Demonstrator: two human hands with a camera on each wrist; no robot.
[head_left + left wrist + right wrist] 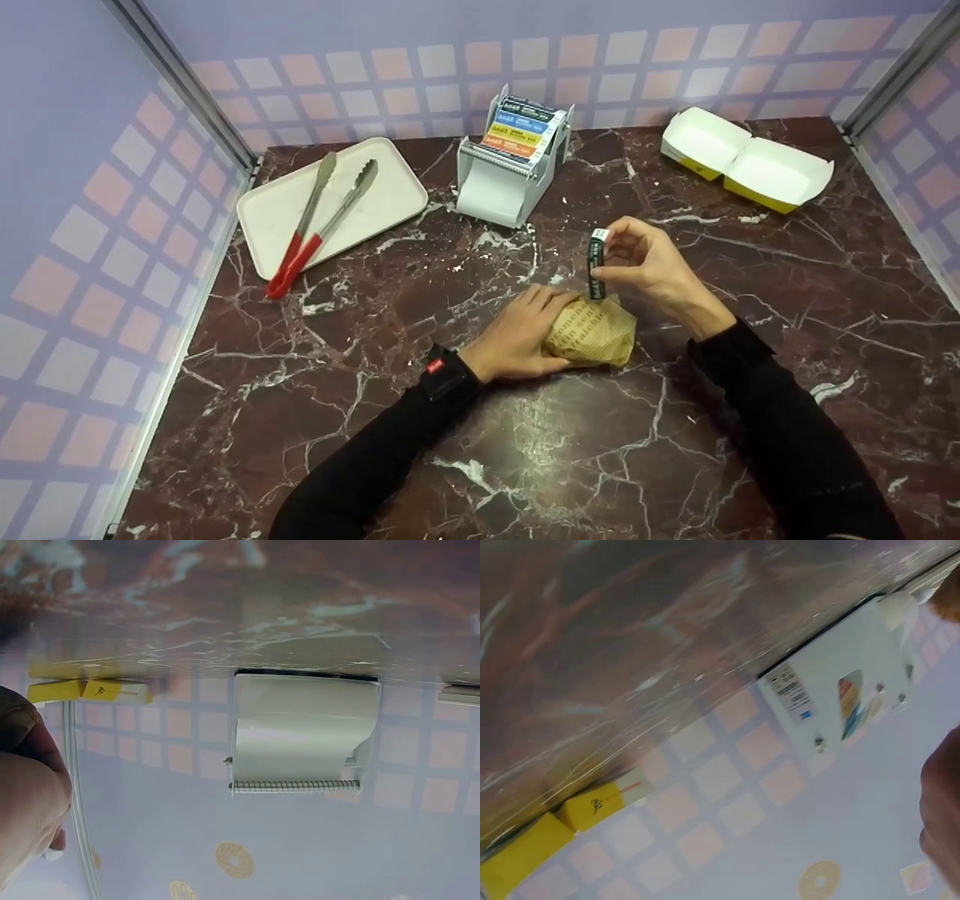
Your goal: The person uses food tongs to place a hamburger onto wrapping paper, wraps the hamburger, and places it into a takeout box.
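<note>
A small parcel wrapped in tan printed paper (592,334) lies on the dark marbled table. My left hand (525,330) holds it from the left side, fingers over the far edge and thumb along the near edge. Between thumb and fingers, my right hand (645,262) pinches a black sticker label (596,262) with a white end. The label hangs upright, its lower end overlapping the parcel's far edge in the head view. Behind both hands stands a white label dispenser (491,191) with black, blue, yellow and orange label rolls.
At the back left a white tray (405,187) carries tongs (300,247) with red handles that reach over its near edge. An opened yellow-and-white burger box (780,172) sits at the back right. Patterned panels (360,75) close off the back and sides.
</note>
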